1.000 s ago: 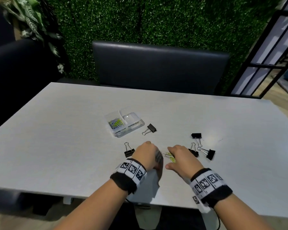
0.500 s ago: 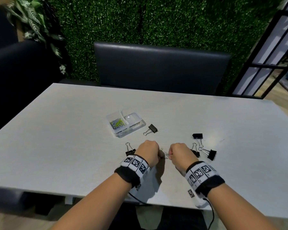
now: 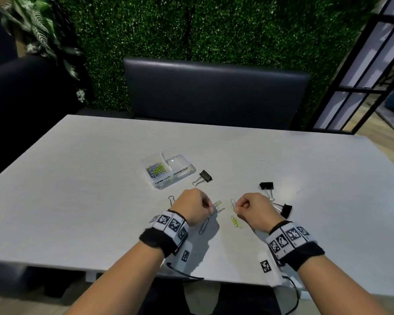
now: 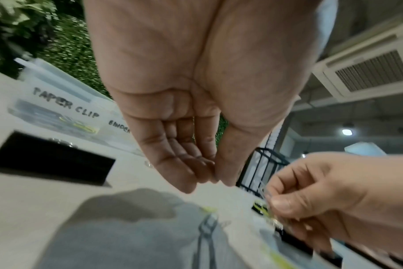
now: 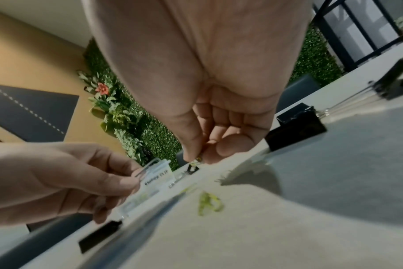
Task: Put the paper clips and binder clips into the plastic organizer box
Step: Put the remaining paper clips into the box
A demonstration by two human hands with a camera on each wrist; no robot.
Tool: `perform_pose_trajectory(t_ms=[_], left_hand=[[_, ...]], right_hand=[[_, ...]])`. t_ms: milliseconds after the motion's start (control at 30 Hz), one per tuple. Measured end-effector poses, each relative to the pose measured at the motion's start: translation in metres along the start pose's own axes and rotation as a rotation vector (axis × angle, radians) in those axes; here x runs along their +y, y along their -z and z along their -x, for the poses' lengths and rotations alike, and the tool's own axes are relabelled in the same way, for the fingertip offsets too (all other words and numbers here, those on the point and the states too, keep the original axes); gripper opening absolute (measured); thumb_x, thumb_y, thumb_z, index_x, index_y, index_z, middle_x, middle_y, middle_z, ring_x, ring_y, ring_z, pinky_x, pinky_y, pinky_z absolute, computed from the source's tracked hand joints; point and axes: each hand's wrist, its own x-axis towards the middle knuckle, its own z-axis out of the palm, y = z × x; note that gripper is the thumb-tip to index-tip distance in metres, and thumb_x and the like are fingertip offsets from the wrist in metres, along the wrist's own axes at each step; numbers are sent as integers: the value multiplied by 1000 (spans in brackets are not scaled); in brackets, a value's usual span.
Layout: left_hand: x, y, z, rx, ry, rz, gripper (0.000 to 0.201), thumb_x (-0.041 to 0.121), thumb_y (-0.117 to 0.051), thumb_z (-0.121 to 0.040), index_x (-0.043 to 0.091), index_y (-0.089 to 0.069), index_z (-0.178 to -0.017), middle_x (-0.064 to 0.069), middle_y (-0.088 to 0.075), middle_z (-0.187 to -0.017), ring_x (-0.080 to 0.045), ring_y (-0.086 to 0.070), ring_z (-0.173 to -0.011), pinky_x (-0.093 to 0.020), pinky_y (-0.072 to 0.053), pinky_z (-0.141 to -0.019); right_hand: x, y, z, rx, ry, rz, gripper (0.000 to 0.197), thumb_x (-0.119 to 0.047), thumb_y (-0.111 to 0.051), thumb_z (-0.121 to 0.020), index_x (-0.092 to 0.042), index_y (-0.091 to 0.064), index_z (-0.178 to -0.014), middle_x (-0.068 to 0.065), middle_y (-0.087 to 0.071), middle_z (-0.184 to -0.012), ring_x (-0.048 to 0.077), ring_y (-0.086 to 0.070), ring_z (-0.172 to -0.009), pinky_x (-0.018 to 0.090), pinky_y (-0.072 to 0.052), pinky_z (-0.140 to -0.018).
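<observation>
My left hand (image 3: 210,206) pinches silver and yellow-green paper clips (image 3: 217,204) between thumb and fingertips (image 4: 215,179). A long grey paper clip (image 3: 204,226) sits just below it; whether it hangs or lies on the table I cannot tell. My right hand (image 3: 237,206) pinches a silver paper clip (image 3: 233,203) between thumb and forefinger (image 5: 191,156). Yellow-green paper clips (image 3: 236,222) lie on the table between my wrists. The clear organizer box (image 3: 180,176), lettered PAPER CLIP and BINDER CLIP, stands beyond my hands, with several coloured clips in its left compartment.
Black binder clips lie on the white table (image 3: 77,201): one (image 3: 204,177) right of the box, two (image 3: 266,185) (image 3: 286,210) beside my right hand, one (image 3: 171,199) half hidden by my left hand. A dark chair (image 3: 214,92) stands behind the table.
My hands lay over the clips, then closed together on them. Now they have drawn apart, each holding paper clips, and some yellow-green clips lie on the table between them.
</observation>
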Motion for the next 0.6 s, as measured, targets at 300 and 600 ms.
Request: perform_pose_trajectory(t_ms=[300,600], left_hand=[[-48,105,-19,519,215,232,12,21,-72,-88,23,-71,-75,2,-74,-79,-16,-69,-74,-25,-54,-73],[-88,123,-50,483,306,75,18,24,-79,-84,16,-80,-101,-7,-78,-98,-23,-72,-93,-31,-56,-87]], right_hand=[[-100,-24,-45,-27,147,-343,12,-14,-73,-86,-17,-69,-76,4,-69,-68,18,-64,-64,30,-53,-58],[-180,-79,-100,-47,174,-255,13,-13,-78,-81,-16,-71,-71,8,-76,-78,24,-73,-73,39,-63,-76]])
